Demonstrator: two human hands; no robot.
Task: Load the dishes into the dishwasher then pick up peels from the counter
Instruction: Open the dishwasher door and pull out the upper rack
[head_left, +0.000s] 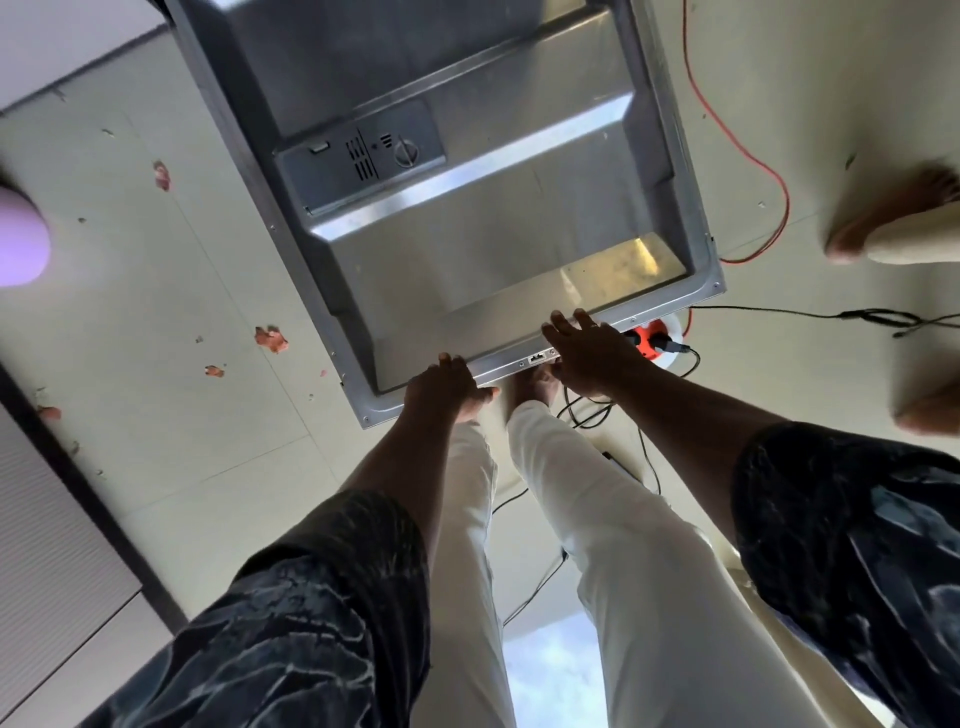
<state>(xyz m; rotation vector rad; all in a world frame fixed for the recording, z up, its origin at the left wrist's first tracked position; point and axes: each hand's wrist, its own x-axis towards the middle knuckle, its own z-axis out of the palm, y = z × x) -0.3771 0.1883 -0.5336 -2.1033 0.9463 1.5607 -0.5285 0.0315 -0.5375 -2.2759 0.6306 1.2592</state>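
Note:
The stainless dishwasher door (467, 218) lies open and flat below me, with its detergent compartment (363, 156) facing up. My left hand (444, 387) wraps the door's near edge, fingers on top and thumb underneath. My right hand (587, 356) rests on the same edge further right, with its fingers spread over the rim. No dishes are in view. Pink peel scraps (270, 339) lie scattered on the pale tiled floor to the left of the door, with another scrap (162, 175) further back.
An orange cable reel (655, 338) sits just beyond my right hand, with black cables (587, 415) and a red cord (748, 156) trailing across the floor. Another person's bare foot (888, 218) stands at the right. A dark-edged cabinet (62, 519) runs along the left.

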